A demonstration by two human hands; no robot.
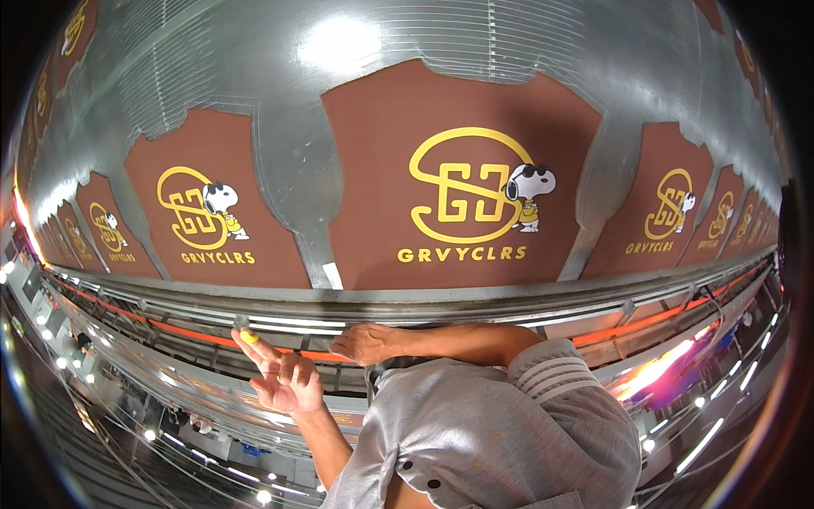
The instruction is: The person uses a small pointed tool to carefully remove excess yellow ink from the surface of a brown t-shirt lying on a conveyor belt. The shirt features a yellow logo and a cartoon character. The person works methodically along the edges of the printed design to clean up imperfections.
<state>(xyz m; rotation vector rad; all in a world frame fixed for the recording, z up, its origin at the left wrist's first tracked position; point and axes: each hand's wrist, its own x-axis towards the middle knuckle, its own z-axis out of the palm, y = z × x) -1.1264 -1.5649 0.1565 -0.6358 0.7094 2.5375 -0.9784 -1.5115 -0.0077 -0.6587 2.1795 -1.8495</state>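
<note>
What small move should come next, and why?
Probably turn the left hand to check the yellow patch on its fingers before reaching over the central panel: whether it is wet paint or a cover can't be told, and that panel shows no obvious smear.

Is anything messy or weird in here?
Yes: a yellow patch at the fingertips of the left hand. It looks odd against the bare skin; I can't tell whether it's paint. The middle brown panel looks neat and flat.

This place is a garment-printing workshop: one long metal desk [292, 153] carries many brown shirt panels [466, 182], all printed alike.
</note>
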